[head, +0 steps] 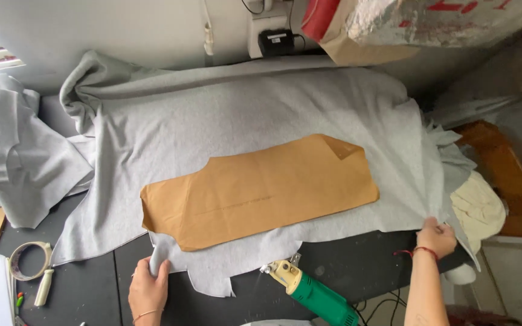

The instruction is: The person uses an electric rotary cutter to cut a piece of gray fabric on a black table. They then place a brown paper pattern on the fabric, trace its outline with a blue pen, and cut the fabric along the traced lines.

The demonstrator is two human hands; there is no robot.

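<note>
Grey fabric point(225, 115) lengthwise left-right under both hands

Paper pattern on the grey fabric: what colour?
Brown paper pattern, clearest in the head view.

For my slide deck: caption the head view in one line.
Both hands, left hand and right hand, grip the edges of grey fabric under a brown paper pattern, green cutter nearby.
</note>
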